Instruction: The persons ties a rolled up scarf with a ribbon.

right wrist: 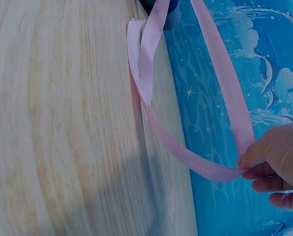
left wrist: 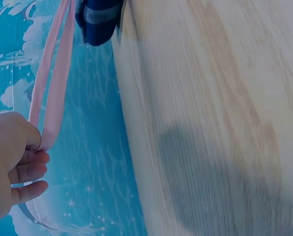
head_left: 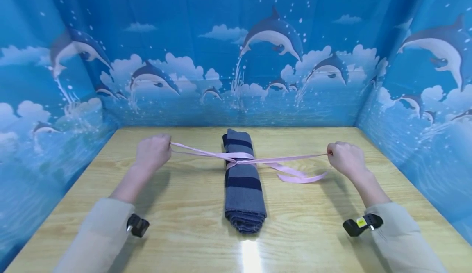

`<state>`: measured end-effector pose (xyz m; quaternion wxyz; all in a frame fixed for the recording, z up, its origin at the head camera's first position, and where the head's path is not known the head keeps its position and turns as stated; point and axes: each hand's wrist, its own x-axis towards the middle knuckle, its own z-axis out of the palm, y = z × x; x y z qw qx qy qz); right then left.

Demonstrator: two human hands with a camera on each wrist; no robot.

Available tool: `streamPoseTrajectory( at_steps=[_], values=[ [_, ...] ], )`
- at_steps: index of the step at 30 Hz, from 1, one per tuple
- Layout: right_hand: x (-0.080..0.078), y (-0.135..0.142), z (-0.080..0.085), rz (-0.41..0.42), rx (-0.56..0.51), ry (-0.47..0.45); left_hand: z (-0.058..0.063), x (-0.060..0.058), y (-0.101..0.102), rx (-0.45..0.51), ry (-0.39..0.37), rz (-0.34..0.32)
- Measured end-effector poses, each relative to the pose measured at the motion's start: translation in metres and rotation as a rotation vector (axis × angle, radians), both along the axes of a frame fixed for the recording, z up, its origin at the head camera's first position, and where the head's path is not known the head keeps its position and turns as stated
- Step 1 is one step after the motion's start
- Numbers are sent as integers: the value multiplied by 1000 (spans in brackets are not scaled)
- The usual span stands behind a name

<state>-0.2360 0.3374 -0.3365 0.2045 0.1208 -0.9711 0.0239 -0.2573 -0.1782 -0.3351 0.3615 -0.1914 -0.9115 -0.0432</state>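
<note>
A rolled cloth (head_left: 243,199) with grey and dark blue stripes lies lengthwise on the table, a pink ribbon (head_left: 241,155) wrapped around its middle and crossed on top. To its left, my left hand (head_left: 153,152) pinches the ribbon between thumb and index finger; the left wrist view has two strands meeting at the fingertips like a loop. On the other side, my right hand (head_left: 346,157) pinches another stretch of ribbon (right wrist: 230,98). Both sides are drawn out nearly straight above the table. From the right fingertips a slack length curves down to the tabletop, right of the cloth.
The wooden table (head_left: 191,224) is enclosed at the back and sides by blue curtains (head_left: 228,113) printed with dolphins. A small black camera (head_left: 138,225) sits at the left wrist, another camera (head_left: 363,224) at the right.
</note>
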Motion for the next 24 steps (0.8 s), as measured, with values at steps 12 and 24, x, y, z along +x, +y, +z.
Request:
streamPoseTrajectory(
  at_steps=[12,24],
  values=[
    [1,9,6,-52,-21,-35,13,3,-28,33,-320,117],
    [0,16,7,-57,-30,-22,17,4,-51,29,-408,158]
  ],
)
